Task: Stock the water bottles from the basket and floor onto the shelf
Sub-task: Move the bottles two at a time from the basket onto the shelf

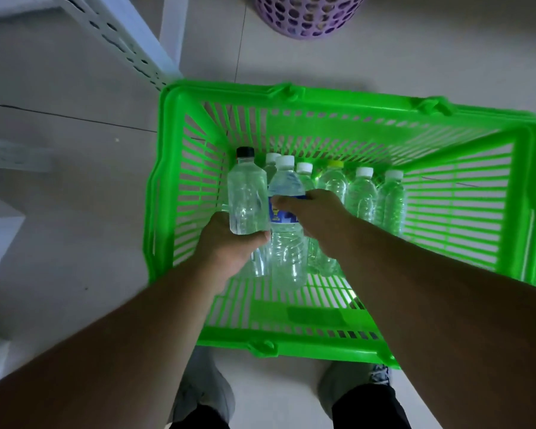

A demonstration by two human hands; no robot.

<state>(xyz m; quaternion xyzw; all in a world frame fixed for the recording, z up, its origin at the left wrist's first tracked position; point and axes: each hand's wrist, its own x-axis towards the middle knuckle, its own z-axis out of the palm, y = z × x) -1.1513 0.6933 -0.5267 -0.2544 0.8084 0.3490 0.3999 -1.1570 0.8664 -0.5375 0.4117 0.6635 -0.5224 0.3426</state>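
While both hands reached into the green basket (pixel 180 168) in the middle of the frame, the left hand (pixel 229 243) gripped a black-capped bottle (pixel 247 199) by its base and the right hand (pixel 313 212) wrapped a blue-label bottle (pixel 287 193) — probably to carry two at once — the rest lay waiting.

**One head camera, looking steeply down**

There is only one view, so no part of the scene is shared with another. The camera sits on the person's head and looks forward and down, almost straight to the floor (pixel 59 187). It is close: both forearms enter from the bottom edge and fill much of the picture. The green basket (pixel 322 100) lies in the middle, seen from above, with its far rim toward the top. The wide lens bends the straight lines near the picture's edges.
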